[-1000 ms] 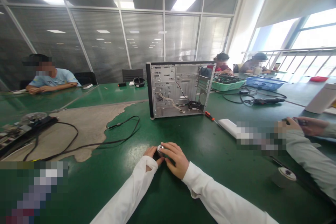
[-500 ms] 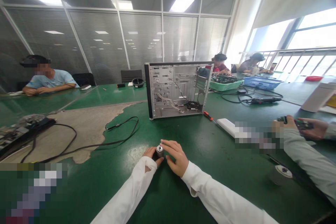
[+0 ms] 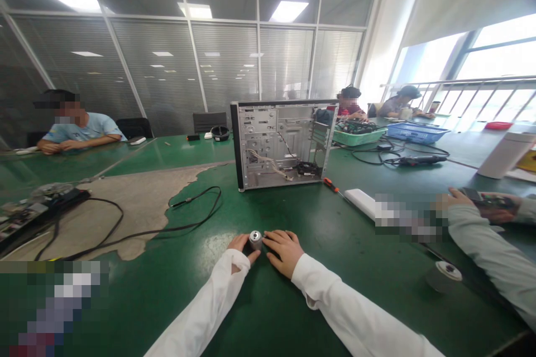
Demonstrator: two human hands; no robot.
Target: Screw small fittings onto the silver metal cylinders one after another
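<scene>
A small metal cylinder (image 3: 255,240) with a bright top stands on the green table (image 3: 201,284). My left hand (image 3: 240,246) is wrapped round its left and near side, the thumb in front. Just to the right of the cylinder, my right hand (image 3: 285,252) rests low over the table with its fingers spread. Near those fingertips is a tiny dark piece, too small to make out. Beyond both hands stands an open computer case (image 3: 287,145) with cables and a fan inside.
An orange screwdriver (image 3: 330,184) and a white bar (image 3: 360,203) lie right of the case. Another can (image 3: 446,277) stands near a co-worker's sleeve (image 3: 481,240). Black cable (image 3: 167,230) and electronic parts (image 3: 37,209) are at left; a green basket (image 3: 360,137) is behind.
My right hand has come down and slightly right, off the cylinder's top. My left hand stays round the cylinder. The co-worker's hands at right have shifted with their part.
</scene>
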